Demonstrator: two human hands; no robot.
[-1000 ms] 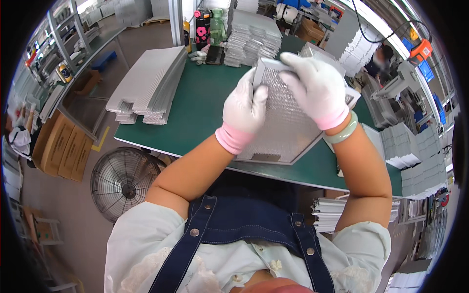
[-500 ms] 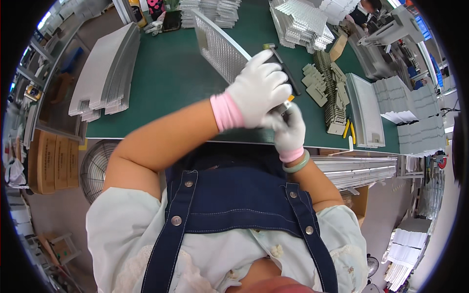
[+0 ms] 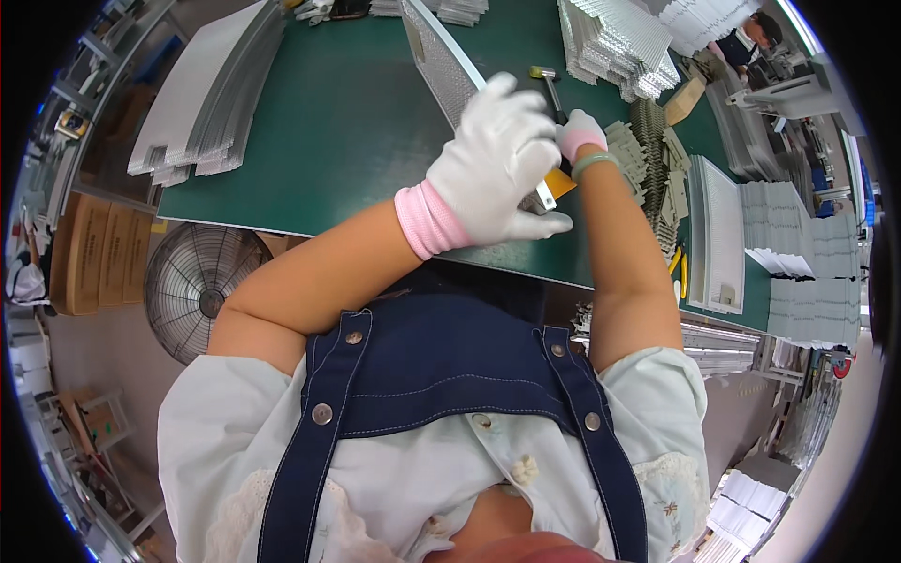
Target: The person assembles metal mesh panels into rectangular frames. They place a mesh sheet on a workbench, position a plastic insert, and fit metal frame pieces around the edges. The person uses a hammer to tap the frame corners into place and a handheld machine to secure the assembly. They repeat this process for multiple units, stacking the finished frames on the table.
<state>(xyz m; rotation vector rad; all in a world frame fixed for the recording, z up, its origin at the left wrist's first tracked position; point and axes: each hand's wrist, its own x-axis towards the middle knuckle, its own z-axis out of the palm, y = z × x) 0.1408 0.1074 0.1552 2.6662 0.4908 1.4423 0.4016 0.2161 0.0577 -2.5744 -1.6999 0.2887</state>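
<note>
My left hand, in a white glove with a pink cuff, grips the near end of a thin framed mesh panel. Its thumb stretches out past the frame's metal corner. The panel stands on its long edge, slanting away to the far left. My right hand, gloved too, is at the handle of a hammer lying just right of the panel. Its fingers look curled round the handle, partly hidden. An orange-yellow piece shows beside the panel's near corner.
A stack of mesh panels lies at left on the green table. Mesh sheets are piled at the far right. Grey plastic connectors, yellow-handled pliers and a framed panel lie at right. A person is beyond.
My right hand has left the panel's near corner and moved forward and right to the hammer. The left hand stays on the panel, its thumb now spread out.
</note>
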